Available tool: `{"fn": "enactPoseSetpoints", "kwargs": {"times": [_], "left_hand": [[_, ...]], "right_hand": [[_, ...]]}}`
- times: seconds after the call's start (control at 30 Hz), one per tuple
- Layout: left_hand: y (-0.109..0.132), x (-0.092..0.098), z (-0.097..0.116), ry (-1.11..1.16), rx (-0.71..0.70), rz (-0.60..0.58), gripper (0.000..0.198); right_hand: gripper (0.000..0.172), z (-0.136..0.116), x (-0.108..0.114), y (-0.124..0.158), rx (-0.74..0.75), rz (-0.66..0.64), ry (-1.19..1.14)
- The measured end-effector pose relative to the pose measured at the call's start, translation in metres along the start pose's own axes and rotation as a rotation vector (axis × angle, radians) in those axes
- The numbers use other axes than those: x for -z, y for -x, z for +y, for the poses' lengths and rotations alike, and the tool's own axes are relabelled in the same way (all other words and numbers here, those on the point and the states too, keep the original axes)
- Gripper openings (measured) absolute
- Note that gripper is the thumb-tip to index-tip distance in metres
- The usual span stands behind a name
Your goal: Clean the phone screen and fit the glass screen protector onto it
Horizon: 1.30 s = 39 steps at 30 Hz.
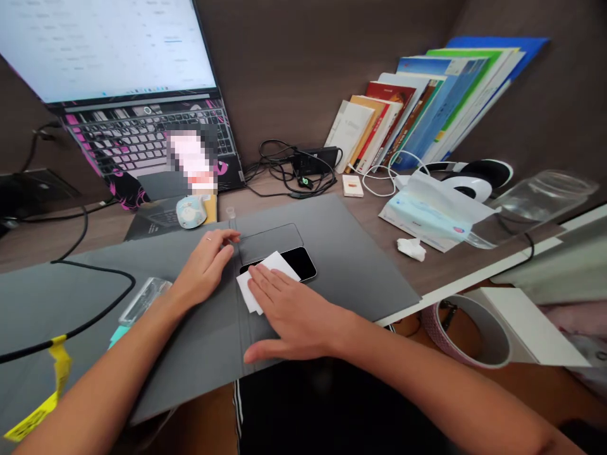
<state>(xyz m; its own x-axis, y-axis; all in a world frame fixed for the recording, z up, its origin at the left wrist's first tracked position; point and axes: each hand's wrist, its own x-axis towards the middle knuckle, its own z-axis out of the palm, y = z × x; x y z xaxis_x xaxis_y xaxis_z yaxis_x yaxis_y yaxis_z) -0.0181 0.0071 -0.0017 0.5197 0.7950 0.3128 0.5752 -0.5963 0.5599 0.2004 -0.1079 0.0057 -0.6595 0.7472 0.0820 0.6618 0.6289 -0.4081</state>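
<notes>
A smartphone (303,261) with a dark screen lies flat on the grey desk mat (351,253). Part of its screen is covered by a folded white wipe (246,291). My right hand (298,313) lies over the wipe with straight fingers, its thumb spread apart toward me. To the left, my left hand (208,262) rests on the mat with its fingers loosely bent and the thumb apart; nothing shows in it. Just beyond the phone is a clear, dark-outlined sheet (275,235) shaped like a screen protector, near my left fingertips.
A laptop (156,136) stands open at the back left, with a mouse (191,212) before it. Black cables (279,167), books (403,107), a tissue pack (422,212), headphones (474,180) and a clear jar (545,196) line the back and right. A clear case (145,300) lies left.
</notes>
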Motion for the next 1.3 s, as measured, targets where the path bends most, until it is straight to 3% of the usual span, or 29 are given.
{"fn": "enactPoseSetpoints", "kwargs": {"times": [0.1,0.23,0.3,0.43,0.53,0.63,0.73,0.97,1.03,1.17,1.3], "left_hand": [[0.0,0.0,0.001,-0.016,0.01,-0.02,0.039],[-0.002,0.0,0.003,-0.007,0.017,-0.059,0.038],[-0.003,-0.001,0.004,0.002,0.026,-0.051,0.038],[-0.005,-0.001,0.005,-0.017,0.073,-0.013,0.039],[-0.005,-0.001,0.005,-0.027,0.06,-0.007,0.04],[-0.005,-0.002,0.004,-0.037,0.023,-0.024,0.043],[-0.006,-0.003,0.004,-0.029,-0.005,-0.019,0.041],[-0.007,0.001,0.004,0.031,-0.081,0.118,0.032],[-0.006,0.001,0.004,0.052,-0.062,0.119,0.032],[-0.006,0.0,0.004,0.048,-0.052,0.081,0.03],[-0.006,0.0,0.004,-0.024,-0.048,0.071,0.028]], "right_hand": [[0.102,0.014,0.011,0.017,-0.033,-0.026,0.009],[0.068,0.037,0.026,0.041,-0.112,-0.046,0.116],[0.06,0.046,0.03,0.049,-0.112,-0.022,0.16],[0.061,0.058,0.031,0.054,-0.105,-0.002,0.236],[0.074,0.059,0.03,0.047,-0.14,-0.019,0.292],[0.087,0.056,0.026,0.038,-0.178,-0.038,0.318],[0.089,0.045,0.018,0.031,-0.193,-0.039,0.331],[0.101,-0.006,-0.006,-0.015,-0.183,-0.027,0.281],[0.093,-0.017,-0.013,-0.028,-0.189,-0.015,0.283],[0.057,-0.026,-0.023,-0.033,-0.141,0.041,0.333],[0.052,-0.014,-0.018,-0.009,0.024,0.042,0.312]]}}
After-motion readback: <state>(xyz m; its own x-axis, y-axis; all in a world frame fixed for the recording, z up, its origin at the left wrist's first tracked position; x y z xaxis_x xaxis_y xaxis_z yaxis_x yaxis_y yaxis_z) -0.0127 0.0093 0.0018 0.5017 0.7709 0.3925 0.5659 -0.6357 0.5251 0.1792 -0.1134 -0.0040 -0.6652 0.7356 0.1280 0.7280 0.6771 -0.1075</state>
